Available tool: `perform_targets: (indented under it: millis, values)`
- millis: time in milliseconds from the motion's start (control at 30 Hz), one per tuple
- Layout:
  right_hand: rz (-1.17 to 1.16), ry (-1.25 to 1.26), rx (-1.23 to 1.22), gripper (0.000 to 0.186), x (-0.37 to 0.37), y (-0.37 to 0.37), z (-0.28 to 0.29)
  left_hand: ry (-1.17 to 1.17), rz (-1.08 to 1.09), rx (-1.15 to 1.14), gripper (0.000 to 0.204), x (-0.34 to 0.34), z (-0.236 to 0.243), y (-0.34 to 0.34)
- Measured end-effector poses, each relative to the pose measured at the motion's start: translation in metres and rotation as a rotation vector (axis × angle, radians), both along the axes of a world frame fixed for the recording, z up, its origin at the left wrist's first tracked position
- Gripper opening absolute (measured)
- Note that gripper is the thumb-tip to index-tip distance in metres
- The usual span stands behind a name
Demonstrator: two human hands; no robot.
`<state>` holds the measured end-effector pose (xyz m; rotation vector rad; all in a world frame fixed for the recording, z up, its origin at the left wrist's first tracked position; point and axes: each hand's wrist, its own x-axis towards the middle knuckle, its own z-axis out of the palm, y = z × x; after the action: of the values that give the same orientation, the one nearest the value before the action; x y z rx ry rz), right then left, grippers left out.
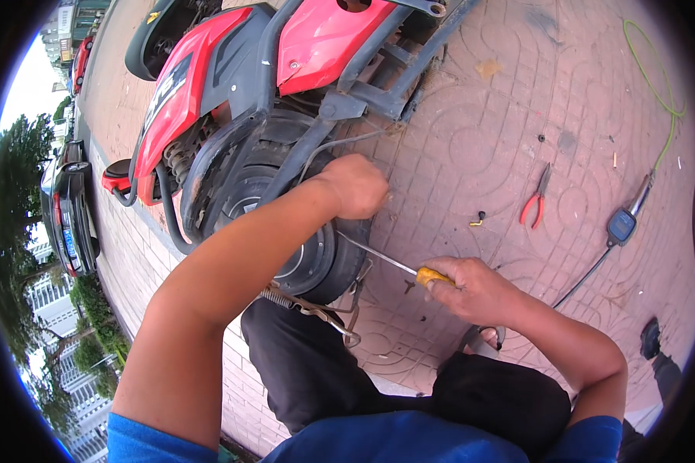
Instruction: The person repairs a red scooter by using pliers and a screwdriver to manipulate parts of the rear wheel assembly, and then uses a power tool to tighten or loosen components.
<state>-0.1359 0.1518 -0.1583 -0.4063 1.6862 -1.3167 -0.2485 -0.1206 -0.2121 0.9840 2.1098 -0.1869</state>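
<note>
Head view, I am logging: left hand (355, 186), curling at the black wheel (346, 266), its grip I cannot tell; right hand (477, 292), clamping a yellow-handled screwdriver (433, 276), tip meeting the wheel, sitting under a red vehicle (324, 46).

Pale lettering (164, 94) is carried by the side panel (184, 106) of the red vehicle (235, 85), far left. Blurred characters are borne by the blue plate (69, 244) of the black car (79, 207), left.
</note>
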Motion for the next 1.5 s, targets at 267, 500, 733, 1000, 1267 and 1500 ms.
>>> perform_targets:
  millis: [267,500,733,1000,1267,1500]
  values:
    - [-0.038,-0.518,0.054,0.050,-0.023,-0.054,0.035,-0.019,-0.071,-0.015,0.047,0.002,-0.003,0.004]
    - [0.220,0.456,0.117,0.047,-0.028,0.001,-0.088,0.001,-0.089,-0.004,0.045,0.005,-0.005,0.005]
    - [0.163,0.828,0.013,0.037,-0.017,-0.010,-0.157,0.000,-0.132,-0.038,0.046,0.005,-0.009,0.008]
    - [0.067,0.977,-0.072,0.042,-0.011,-0.022,-0.213,0.012,-0.098,-0.119,0.048,0.008,-0.004,0.019]
    - [-0.006,1.073,-0.091,0.042,-0.005,-0.028,-0.228,-0.030,-0.223,-0.172,0.048,0.009,0.001,0.026]
    - [0.091,1.036,0.044,0.047,-0.009,-0.028,-0.220,-0.017,-0.224,-0.189,0.046,0.014,-0.006,0.027]
